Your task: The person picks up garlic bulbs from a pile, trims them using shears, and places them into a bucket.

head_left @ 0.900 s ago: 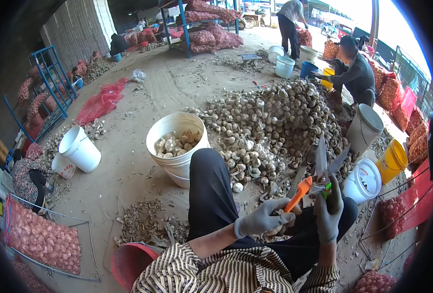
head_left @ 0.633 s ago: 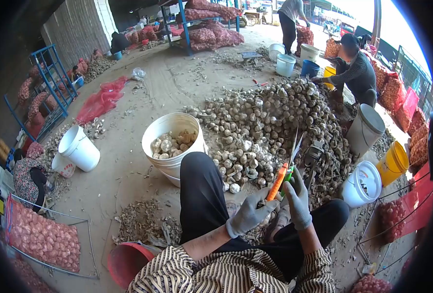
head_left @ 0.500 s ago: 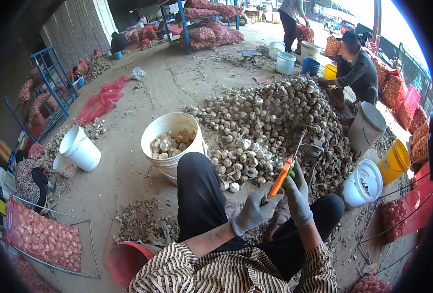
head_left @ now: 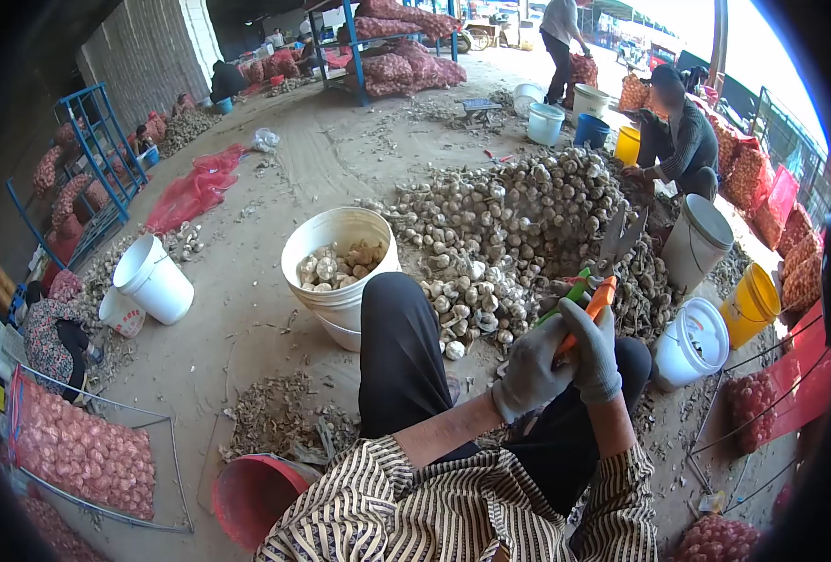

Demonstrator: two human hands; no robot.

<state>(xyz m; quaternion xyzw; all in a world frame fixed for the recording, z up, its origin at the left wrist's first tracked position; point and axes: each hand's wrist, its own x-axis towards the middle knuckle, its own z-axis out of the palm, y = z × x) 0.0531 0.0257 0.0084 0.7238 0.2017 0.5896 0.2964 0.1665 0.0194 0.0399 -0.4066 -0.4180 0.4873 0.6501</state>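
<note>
Shears (head_left: 606, 281), one pair, green and orange handles: held above the lap, between the knees, blades parted and pointed forward over the near edge of the heap.

Right hand (head_left: 593, 354), gloved: fingers wrapped around the shears' handles.

Left hand (head_left: 534, 367), gloved: set against the right hand, fingers curled beside the handles; whether anything is enclosed in them cannot be told.

Garlic heap (head_left: 509, 225), large: spread on the ground ahead of the knees; paler bulbs are seen at the near side, darker, stalkier ones at the far right.

White bucket (head_left: 342, 227), ahead and to the left: partly filled with loose bulbs (head_left: 336, 267). By appearance, a modest share is done, that gathered in the bucket; far more is left in the heap.

Dry trimmings (head_left: 280, 412): scattered on the ground, left of the lap.

Red bucket (head_left: 247, 504): tipped, beside the left sleeve.

Yellow bucket (head_left: 749, 309): stood at the right.

Co-worker (head_left: 682, 140): crouched beyond the heap, a hand lowered to its far edge.
</note>
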